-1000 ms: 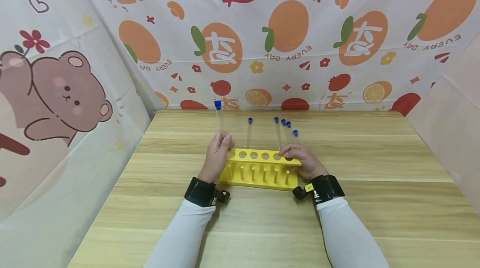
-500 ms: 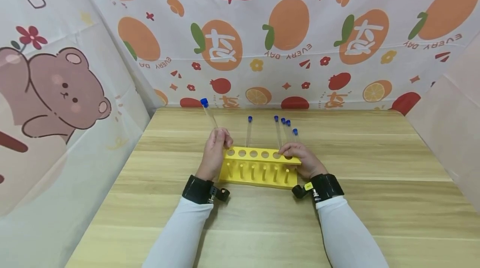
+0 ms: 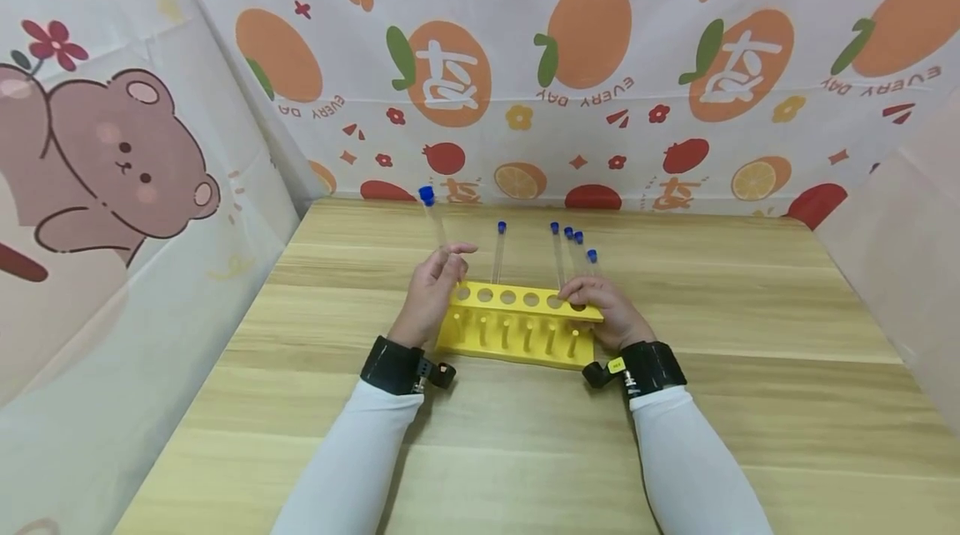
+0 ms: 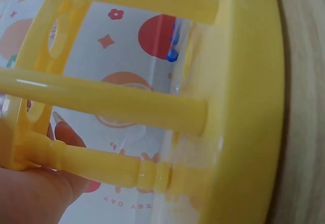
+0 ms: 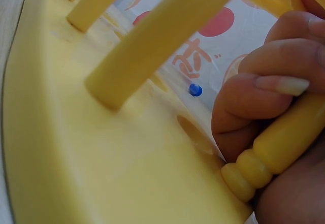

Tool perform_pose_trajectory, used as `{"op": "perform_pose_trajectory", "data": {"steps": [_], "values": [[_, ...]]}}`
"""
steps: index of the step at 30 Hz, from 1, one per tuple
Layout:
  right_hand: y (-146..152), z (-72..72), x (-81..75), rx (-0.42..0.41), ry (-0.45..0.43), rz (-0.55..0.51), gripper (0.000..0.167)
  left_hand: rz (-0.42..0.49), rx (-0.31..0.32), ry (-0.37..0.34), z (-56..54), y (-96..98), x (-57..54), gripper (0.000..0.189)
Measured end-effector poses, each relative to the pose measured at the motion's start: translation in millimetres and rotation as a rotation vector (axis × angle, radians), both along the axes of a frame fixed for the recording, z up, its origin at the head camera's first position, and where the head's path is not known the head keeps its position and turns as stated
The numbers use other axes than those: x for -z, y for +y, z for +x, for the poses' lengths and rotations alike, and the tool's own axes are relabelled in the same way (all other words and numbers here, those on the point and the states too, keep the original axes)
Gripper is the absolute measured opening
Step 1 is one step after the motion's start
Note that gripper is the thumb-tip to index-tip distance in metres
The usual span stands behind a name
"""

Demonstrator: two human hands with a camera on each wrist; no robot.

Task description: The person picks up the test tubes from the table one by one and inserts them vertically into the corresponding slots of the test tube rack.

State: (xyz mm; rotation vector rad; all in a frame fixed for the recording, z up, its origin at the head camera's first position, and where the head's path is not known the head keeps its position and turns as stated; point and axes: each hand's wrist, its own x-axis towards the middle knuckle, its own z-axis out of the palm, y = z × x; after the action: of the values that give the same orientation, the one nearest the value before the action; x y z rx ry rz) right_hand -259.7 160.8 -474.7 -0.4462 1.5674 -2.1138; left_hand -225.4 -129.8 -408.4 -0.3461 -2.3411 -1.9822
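Observation:
A yellow test tube rack [image 3: 517,345] stands on the wooden table, with a row of round holes in its top bar and several pegs below. My left hand [image 3: 431,292], at the rack's left end, holds a clear test tube [image 3: 435,222] with a blue cap, tilted a little to the left. One of its fingers points out to the right; the tube's lower part is hidden by the hand. At the other end, my right hand [image 3: 609,312] grips the rack, and in the right wrist view its fingers [image 5: 238,102] curl round the turned end post [image 5: 284,137].
Behind the rack lies a single blue-capped test tube [image 3: 500,252]. Several more capped tubes [image 3: 557,256] lie behind its right part, close to the right hand. A fruit-print cloth [image 3: 517,127] hangs along the table's back edge.
The held tube's cap first swung left, then came back toward the right. One finger of my left hand has straightened out to the right. My right hand keeps its grip on the rack.

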Motion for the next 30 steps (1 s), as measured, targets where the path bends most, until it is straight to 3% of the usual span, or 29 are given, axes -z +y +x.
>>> {"op": "perform_pose_trajectory", "data": {"steps": [5, 10, 20, 25, 30], "values": [[1, 0.6, 1.8, 0.009, -0.015, 0.004, 0.032, -0.085, 0.018, -0.020, -10.4, -3.3, 18.1, 0.035], [1, 0.6, 4.3, 0.017, -0.022, 0.006, 0.032, -0.059, 0.046, -0.028, -15.1, -4.9, 27.1, 0.032], [1, 2.4, 0.9, 0.032, -0.025, 0.017, 0.030, 0.028, 0.013, 0.022, -15.9, -0.7, 27.0, 0.020], [1, 0.5, 2.7, 0.015, -0.006, 0.001, 0.030, -0.033, -0.034, 0.006, -15.5, 1.3, 27.1, 0.018], [1, -1.1, 3.9, -0.011, 0.015, -0.009, 0.032, -0.097, -0.041, 0.000, -2.2, 5.4, 9.5, 0.019]]}}
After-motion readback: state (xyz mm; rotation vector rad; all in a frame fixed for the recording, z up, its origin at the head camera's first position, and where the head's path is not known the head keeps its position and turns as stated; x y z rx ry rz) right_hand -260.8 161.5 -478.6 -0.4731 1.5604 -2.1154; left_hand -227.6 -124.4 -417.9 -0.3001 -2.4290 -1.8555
